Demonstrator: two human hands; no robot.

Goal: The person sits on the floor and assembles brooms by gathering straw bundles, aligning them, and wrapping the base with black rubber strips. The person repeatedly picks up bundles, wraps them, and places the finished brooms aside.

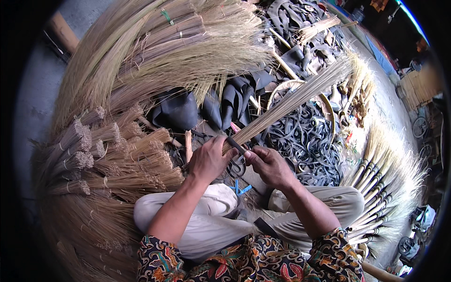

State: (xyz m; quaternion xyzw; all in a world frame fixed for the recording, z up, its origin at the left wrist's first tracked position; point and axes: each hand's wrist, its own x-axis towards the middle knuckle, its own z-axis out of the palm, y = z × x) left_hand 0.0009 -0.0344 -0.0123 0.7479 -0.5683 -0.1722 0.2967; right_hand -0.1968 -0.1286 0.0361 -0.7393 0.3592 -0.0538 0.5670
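Observation:
A long bundle of thin pale broom straws point(291, 104) slants up to the right in front of me. Its lower end sits in my left hand point(209, 159), with the fingers wrapped round it. A black rubber strip point(236, 145) crosses the bundle just beyond that grip. Between thumb and fingers, my right hand point(269, 165) pinches the lower end of this strip. A dark loop, perhaps more of the strip, hangs below the hands; I cannot make out where it ends.
Tied straw bundles point(188, 42) are heaped at the far left, shorter ones point(122, 160) nearer. Black rubber sheets point(176, 110) and a tangle of cut rubber strips point(305, 141) lie ahead. Several brooms with handles point(371, 188) stack at the right. Blue scraps point(240, 189) lie between my knees.

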